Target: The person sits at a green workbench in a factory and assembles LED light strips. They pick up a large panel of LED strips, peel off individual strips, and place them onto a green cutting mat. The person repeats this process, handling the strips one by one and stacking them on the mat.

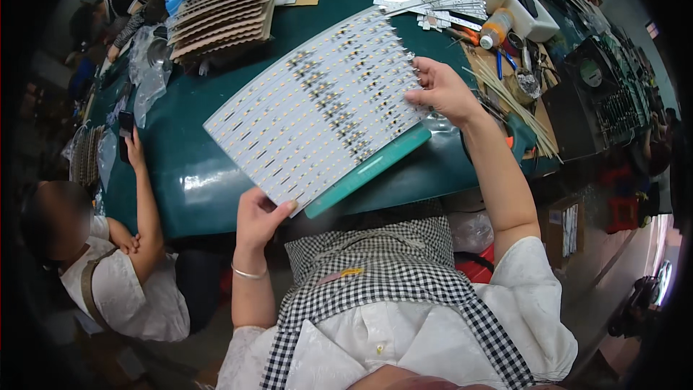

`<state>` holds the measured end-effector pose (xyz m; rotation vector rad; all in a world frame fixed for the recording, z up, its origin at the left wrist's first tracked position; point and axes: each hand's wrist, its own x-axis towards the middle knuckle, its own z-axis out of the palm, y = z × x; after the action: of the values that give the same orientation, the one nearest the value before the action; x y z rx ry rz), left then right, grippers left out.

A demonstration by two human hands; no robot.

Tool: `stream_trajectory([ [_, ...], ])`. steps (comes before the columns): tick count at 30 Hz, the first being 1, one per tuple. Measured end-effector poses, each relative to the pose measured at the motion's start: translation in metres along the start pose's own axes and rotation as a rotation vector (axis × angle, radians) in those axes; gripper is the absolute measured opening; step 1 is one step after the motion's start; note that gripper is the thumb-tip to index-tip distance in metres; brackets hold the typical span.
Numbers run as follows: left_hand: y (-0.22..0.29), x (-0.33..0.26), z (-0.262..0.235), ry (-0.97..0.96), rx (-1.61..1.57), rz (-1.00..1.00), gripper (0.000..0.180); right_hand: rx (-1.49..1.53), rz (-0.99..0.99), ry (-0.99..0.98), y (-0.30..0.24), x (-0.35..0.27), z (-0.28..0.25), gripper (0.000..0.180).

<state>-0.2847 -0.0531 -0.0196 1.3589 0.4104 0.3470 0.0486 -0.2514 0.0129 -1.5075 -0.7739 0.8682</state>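
A large white LED circuit board panel, dotted with rows of small yellow LEDs and dark components, is tilted above the table in both my hands. My left hand pinches its near left corner, thumb on top. At the right edge, my right hand grips the panel between thumb and fingers; that edge is jagged. A long green plastic bar or tray shows along the panel's near side, partly hidden beneath it. I cannot tell whether the two touch.
Stacked brown boards stand far left on the green table. Cut white LED strips lie at the back, beside an orange-labelled bottle, a white container and tools. At left, a seated person holds a phone.
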Motion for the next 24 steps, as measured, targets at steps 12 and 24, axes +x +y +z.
stream_trajectory([
  [12, 0.006, 0.015, 0.042, 0.155, 0.002, 0.039, 0.045, 0.097, -0.068, -0.044, 0.012, -0.012, -0.007, 0.049],
  [24, -0.007, 0.0, 0.047, 0.229, 0.242, 0.153, 0.034, -0.202, -0.052, 0.009, 0.017, -0.029, -0.013, 0.05],
])
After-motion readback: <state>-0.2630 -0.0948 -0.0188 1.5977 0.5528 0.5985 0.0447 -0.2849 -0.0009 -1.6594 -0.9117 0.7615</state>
